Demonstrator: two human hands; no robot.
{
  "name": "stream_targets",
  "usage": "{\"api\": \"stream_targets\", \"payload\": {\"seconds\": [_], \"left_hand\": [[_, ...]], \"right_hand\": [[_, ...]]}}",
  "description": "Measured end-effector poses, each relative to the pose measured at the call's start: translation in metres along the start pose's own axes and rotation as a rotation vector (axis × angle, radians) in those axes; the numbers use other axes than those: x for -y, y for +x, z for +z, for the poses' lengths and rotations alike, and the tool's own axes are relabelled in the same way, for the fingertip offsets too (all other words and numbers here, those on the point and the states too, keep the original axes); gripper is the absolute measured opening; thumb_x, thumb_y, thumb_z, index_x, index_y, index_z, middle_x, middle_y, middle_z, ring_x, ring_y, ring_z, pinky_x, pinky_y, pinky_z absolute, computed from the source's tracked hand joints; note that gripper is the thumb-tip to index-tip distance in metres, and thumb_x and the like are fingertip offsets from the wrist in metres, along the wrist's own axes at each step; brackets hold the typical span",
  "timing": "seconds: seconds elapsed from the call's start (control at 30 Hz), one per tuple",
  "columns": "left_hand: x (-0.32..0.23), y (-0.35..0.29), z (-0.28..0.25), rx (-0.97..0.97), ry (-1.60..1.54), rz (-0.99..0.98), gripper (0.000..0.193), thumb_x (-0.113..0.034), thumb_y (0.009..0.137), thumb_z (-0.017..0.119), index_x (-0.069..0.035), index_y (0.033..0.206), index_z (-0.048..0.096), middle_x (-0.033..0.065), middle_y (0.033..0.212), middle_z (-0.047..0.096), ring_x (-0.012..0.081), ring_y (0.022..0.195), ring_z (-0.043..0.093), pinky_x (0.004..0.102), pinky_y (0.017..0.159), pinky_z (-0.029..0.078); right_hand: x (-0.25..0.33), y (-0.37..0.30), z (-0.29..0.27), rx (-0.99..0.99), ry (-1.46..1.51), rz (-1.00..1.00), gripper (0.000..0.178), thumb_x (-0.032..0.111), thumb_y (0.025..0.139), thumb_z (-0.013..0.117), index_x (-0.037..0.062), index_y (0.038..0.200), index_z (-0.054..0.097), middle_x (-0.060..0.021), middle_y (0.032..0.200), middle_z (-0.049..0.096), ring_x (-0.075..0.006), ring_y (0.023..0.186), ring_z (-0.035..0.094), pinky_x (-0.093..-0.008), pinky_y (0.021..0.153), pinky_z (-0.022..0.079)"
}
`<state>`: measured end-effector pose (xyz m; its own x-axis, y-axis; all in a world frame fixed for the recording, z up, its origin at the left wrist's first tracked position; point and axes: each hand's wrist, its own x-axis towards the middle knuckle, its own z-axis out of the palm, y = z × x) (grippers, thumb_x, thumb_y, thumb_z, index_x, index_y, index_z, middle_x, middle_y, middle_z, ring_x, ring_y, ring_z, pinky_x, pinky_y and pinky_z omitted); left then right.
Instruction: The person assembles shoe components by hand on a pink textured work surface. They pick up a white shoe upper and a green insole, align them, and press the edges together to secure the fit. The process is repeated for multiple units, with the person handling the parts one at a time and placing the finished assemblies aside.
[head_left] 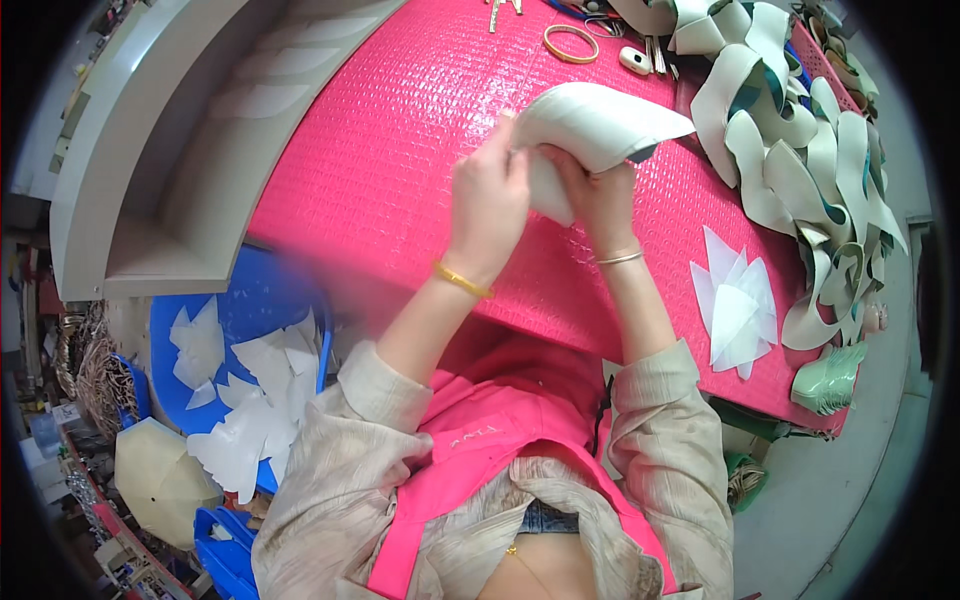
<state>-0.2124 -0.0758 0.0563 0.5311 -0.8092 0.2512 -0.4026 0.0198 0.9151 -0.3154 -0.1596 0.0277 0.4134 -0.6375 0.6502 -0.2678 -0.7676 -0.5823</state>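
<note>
1. Two bare hands hold one white curved piece (575,118) above the middle of a pink table (370,150), the piece bent over into a loose roll with a dark patch showing at its right end.
2. The left hand (488,200) has its fingers closed around the left edge of the piece, fingertips pinching near the far corner; a yellow bracelet (463,280) circles that wrist.
3. The right hand (600,200) grips from the near side, thumb pressed under the fold; its other fingers are partly hidden, so I cannot tell how far they curl. A thin pale bangle (621,257) sits on that wrist.
4. To the right on the table lies a fanned pile of translucent white pieces (737,310), with a green bundle (830,380) nearer the corner.
5. Far right, cream strips (760,130) heap up in loops.
6. At the far edge are an amber ring (571,44) and a small white device (634,60).
7. On the left, below the table, a blue bin (178,345) holds white scraps (262,400).
</note>
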Motion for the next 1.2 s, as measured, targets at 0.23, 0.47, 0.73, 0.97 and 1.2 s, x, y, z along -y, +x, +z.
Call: {"api": "stream_targets", "payload": {"seconds": [0.23, 0.47, 0.73, 0.97, 1.2], "left_hand": [[0.023, 0.019, 0.001, -0.045, 0.261, -0.087, 0.096, -0.046, 0.075, 0.061, 0.016, 0.130, 0.012, 0.0348, 0.120, 0.032, 0.0452, 0.111, 0.034, 0.0481, 0.097, 0.027], [0.035, 0.047, 0.001, -0.158, 0.411, -0.136, 0.077, -0.040, 0.084, 0.049, 0.017, 0.127, 0.020, 0.0340, 0.117, 0.037, 0.0452, 0.110, 0.036, 0.0467, 0.096, 0.029], [0.000, 0.030, -0.031, 0.327, -0.839, -0.497, 0.054, -0.042, 0.091, 0.039, 0.006, 0.113, 0.049, 0.0183, 0.104, 0.059, 0.0270, 0.093, 0.059, 0.0398, 0.084, 0.045], [-0.034, 0.041, -0.033, 0.546, -1.819, -0.178, 0.054, -0.041, 0.093, 0.033, 0.003, 0.124, 0.042, 0.0142, 0.120, 0.052, 0.0248, 0.110, 0.050, 0.0387, 0.098, 0.033], [-0.079, 0.036, -0.023, 0.387, -0.819, -0.177, 0.055, -0.046, 0.092, 0.036, 0.003, 0.111, 0.053, 0.0122, 0.103, 0.059, 0.0168, 0.094, 0.056, 0.0307, 0.085, 0.042]], "right_hand": [[0.042, 0.006, -0.011, 0.649, 0.029, 0.233, 0.039, 0.018, 0.074, 0.064, -0.0020, 0.106, 0.055, -0.0226, 0.097, 0.060, -0.0332, 0.087, 0.060, -0.0380, 0.072, 0.048], [-0.048, 0.045, -0.022, -0.170, -0.419, -0.060, 0.035, 0.025, 0.075, 0.067, 0.0003, 0.099, 0.057, -0.0135, 0.083, 0.060, -0.0203, 0.075, 0.057, -0.0288, 0.062, 0.045], [-0.003, 0.056, -0.021, 0.160, 0.720, 0.609, 0.037, 0.033, 0.085, 0.056, -0.0021, 0.076, 0.060, -0.0009, 0.054, 0.044, -0.0073, 0.053, 0.040, -0.0263, 0.048, 0.034], [-0.017, 0.033, -0.053, -0.300, 0.107, 0.309, 0.017, 0.016, 0.080, 0.061, -0.0006, 0.083, 0.060, -0.0060, 0.081, 0.061, -0.0117, 0.076, 0.054, -0.0279, 0.069, 0.043], [0.051, 0.077, -0.091, 0.058, 0.261, 0.058, 0.016, 0.018, 0.083, 0.061, 0.0027, 0.087, 0.061, -0.0030, 0.080, 0.063, -0.0127, 0.071, 0.059, -0.0258, 0.066, 0.047]]}}
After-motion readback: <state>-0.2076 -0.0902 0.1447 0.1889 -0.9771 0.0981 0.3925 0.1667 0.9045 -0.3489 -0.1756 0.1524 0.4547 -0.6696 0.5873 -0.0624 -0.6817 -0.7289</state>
